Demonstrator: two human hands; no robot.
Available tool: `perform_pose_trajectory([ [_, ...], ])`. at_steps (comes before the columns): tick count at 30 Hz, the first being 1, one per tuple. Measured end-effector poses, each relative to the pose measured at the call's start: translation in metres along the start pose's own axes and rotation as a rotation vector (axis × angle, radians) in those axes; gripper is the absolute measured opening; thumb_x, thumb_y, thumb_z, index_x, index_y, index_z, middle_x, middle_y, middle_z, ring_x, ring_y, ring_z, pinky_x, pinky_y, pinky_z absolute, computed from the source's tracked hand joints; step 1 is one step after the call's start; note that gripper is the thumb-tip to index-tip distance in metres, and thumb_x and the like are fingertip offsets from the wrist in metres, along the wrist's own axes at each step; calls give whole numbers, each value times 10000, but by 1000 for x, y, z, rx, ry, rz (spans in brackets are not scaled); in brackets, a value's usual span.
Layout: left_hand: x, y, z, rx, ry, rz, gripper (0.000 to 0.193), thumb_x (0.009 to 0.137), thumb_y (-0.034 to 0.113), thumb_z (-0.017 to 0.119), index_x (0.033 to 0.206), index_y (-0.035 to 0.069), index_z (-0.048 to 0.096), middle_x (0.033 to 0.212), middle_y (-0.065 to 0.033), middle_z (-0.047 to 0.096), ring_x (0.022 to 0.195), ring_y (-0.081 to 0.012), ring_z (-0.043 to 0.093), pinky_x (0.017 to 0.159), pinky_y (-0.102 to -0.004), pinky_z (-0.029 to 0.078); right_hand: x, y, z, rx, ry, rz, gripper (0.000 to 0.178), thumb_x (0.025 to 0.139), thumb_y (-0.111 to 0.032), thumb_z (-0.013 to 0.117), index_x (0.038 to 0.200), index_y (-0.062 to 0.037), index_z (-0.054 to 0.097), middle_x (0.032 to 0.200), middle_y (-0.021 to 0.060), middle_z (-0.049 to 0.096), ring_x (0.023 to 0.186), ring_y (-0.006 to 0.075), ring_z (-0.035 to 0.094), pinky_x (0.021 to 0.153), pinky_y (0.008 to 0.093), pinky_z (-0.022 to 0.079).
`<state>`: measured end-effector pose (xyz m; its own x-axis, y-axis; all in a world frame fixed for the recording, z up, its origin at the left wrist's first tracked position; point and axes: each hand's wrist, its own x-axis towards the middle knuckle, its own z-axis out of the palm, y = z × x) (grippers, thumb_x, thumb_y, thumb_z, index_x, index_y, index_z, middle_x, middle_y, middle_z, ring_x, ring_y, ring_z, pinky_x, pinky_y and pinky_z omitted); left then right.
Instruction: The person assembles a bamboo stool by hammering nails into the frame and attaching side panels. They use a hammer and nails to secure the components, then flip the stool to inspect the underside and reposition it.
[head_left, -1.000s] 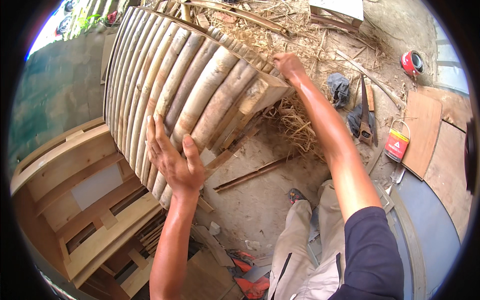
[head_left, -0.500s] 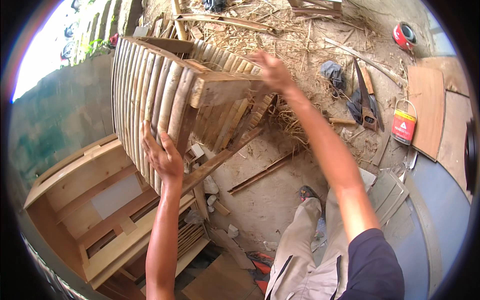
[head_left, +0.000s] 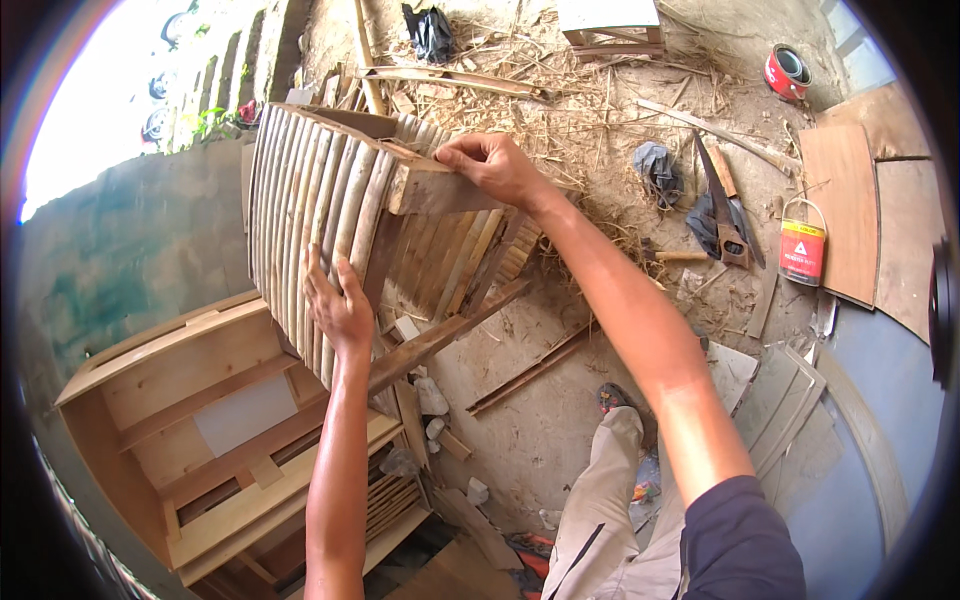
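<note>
A wooden frame faced with rows of round sticks (head_left: pixel 305 200) stands tilted in front of me. My left hand (head_left: pixel 342 308) lies against the stick-covered side, fingers spread and thumb apart. Along the frame's top runs a squared wooden rail (head_left: pixel 425 188). My right hand (head_left: pixel 495 170) is at that rail's upper edge, its fingers curled in and thumb and forefinger close together. Whatever may be between those fingertips is too small or hidden to make out. Inside the frame, more slats (head_left: pixel 450 250) show. A long wooden bar (head_left: pixel 450 335) slants below it.
A shelved wooden cabinet (head_left: pixel 180 400) stands at the lower left. Straw and scraps (head_left: pixel 590 100) litter the far ground. On the right are a handsaw (head_left: pixel 722 205), a red-and-yellow can (head_left: pixel 802 245), black plastic (head_left: pixel 657 170) and boards (head_left: pixel 845 205). A red can (head_left: pixel 787 72) sits farther back.
My right hand has moved left along the rail to near its corner, its fingers now curled. My left hand stays on the sticks. The whole view has shifted slightly.
</note>
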<state>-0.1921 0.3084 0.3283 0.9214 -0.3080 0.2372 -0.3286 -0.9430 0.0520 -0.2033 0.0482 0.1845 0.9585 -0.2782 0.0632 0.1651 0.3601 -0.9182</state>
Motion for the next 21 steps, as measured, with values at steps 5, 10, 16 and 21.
perform_pose_trajectory([
  [5, -3, -2, 3, 29, 23, -12, 660, 1027, 521, 396, 1497, 58, 388, 1483, -209, 460, 1397, -377, 405, 1104, -552, 318, 24, -13, 9, -124, -26, 132, 356, 900, -372, 757, 1035, -43, 750, 915, 62, 741, 739, 131, 633, 688, 300, 498],
  [10, -2, -3, 3, 23, 39, 4, 662, 1028, 520, 386, 1499, 56, 383, 1495, -218, 442, 1397, -395, 398, 1126, -558, 295, 40, -15, -5, -19, -185, 173, 302, 888, -322, 778, 1028, -56, 761, 893, 60, 744, 747, 124, 638, 708, 290, 505],
  [16, -3, 0, 1, 58, 26, 2, 689, 1028, 523, 342, 1509, 31, 364, 1500, -253, 418, 1397, -414, 387, 1131, -557, 295, 44, 2, -7, 67, -194, 139, 217, 906, -273, 760, 995, -75, 766, 873, 47, 743, 718, 95, 626, 666, 264, 503],
  [21, -3, 2, -1, 76, -3, 5, 685, 1029, 511, 325, 1516, 31, 353, 1513, -255, 402, 1406, -412, 377, 1122, -566, 298, 25, 54, -50, 38, 268, 340, 317, 908, -378, 718, 979, -73, 764, 904, 64, 761, 798, 144, 695, 720, 306, 545],
])
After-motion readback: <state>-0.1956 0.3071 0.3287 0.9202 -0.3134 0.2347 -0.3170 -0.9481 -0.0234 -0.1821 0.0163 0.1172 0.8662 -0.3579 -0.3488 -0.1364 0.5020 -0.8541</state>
